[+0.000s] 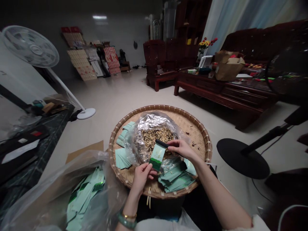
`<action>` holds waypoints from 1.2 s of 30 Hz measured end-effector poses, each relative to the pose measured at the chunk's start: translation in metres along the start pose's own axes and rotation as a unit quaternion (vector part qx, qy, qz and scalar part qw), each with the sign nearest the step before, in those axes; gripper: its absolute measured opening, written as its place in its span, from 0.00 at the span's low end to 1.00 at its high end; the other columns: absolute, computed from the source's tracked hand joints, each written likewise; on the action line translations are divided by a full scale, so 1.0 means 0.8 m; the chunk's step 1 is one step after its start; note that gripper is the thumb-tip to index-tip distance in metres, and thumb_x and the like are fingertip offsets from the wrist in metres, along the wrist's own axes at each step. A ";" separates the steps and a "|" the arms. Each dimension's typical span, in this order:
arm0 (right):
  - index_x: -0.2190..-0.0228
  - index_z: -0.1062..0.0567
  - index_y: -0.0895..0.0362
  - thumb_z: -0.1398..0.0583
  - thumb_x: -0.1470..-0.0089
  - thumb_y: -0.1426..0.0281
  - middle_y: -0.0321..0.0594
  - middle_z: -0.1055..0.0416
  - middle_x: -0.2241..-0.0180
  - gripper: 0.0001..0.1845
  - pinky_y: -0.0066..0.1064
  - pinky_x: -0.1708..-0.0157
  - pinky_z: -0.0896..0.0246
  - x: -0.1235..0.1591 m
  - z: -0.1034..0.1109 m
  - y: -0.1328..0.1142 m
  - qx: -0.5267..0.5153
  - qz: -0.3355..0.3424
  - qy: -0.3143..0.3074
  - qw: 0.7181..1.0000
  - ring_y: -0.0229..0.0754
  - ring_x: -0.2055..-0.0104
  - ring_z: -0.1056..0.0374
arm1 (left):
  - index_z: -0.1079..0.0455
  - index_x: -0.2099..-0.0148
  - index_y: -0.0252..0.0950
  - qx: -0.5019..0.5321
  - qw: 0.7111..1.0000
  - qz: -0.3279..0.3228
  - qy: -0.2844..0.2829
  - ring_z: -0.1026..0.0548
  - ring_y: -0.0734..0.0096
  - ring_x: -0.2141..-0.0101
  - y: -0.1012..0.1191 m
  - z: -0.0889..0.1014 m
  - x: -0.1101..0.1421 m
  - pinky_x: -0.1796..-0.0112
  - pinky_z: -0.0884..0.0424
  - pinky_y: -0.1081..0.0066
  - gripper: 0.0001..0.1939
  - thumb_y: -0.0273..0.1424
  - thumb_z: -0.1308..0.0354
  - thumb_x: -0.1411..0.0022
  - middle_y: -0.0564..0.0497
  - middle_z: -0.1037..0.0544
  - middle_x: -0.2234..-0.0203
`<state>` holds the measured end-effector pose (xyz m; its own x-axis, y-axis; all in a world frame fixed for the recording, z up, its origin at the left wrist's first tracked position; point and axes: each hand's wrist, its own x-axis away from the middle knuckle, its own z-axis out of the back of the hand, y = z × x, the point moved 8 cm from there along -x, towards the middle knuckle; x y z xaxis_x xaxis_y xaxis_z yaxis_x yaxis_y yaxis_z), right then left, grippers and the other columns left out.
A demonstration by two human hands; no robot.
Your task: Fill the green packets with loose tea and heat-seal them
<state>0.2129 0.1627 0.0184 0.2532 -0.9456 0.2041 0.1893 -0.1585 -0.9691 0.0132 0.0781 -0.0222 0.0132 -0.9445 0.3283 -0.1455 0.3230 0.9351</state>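
Head view, as seen by an onlooker beside the worker: a flat, pale green packet with a dark green lower band (157, 156) is held tilted above a round, shallow tray of woven bamboo (201, 128). The left hand (141, 175) pinches the packet's lower left corner between thumb and fingers. The right hand (180, 148) pinches the end of a slim black bar (161, 143), which lies across the packet's upper edge. Behind both, an open, clear plastic bag of tan and black dried flakes (152, 136) rests on the tray; packet and bar cover part of its contents. Fanned stacks of pale green packets (122, 158) lie at the tray's left side, and a loose heap of similar packets (176, 176) lies near its front edge, below the right forearm. A large, translucent plastic sack (26, 200), holding more packets, stands against the left foreground and hides part of a brown cardboard sheet (85, 150). Surroundings: a white pedestal fan (31, 46) at left; the round black base of a stand (243, 158) near the tray at right; beyond it, a low, dark red wooden table (216, 88) bearing an open brown carton (228, 69).
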 end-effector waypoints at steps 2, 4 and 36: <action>0.63 0.24 0.62 0.33 0.63 0.62 0.38 0.27 0.73 0.23 0.23 0.81 0.45 0.001 0.000 0.002 -0.007 -0.002 0.006 1.000 0.32 0.78 0.38 | 0.27 0.72 0.29 0.003 1.000 0.001 0.003 0.24 0.71 0.79 0.000 0.000 -0.001 0.82 0.33 0.80 0.20 0.44 0.34 0.57 0.48 0.24 0.81; 0.62 0.25 0.61 0.33 0.62 0.61 0.39 0.26 0.71 0.24 0.24 0.81 0.44 0.002 0.000 0.005 -0.014 -0.006 0.004 1.000 0.33 0.77 0.37 | 0.27 0.72 0.29 0.003 1.000 0.003 0.004 0.24 0.70 0.79 -0.001 0.001 -0.001 0.82 0.33 0.80 0.20 0.44 0.34 0.58 0.48 0.24 0.81; 0.64 0.27 0.60 0.59 0.46 0.43 0.33 0.39 0.82 0.37 0.24 0.83 0.49 -0.003 -0.018 -0.020 0.002 0.098 0.099 0.990 0.33 0.83 0.45 | 0.31 0.76 0.32 0.096 0.989 -0.084 0.072 0.27 0.73 0.82 0.017 0.021 0.011 0.83 0.37 0.78 0.20 0.46 0.34 0.59 0.51 0.24 0.82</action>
<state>0.1958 0.1633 0.0316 0.0950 -0.9953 -0.0203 0.1585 0.0353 -0.9867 -0.0053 0.0730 -0.0085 0.1921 -0.9610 0.1989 -0.3142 0.1318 0.9402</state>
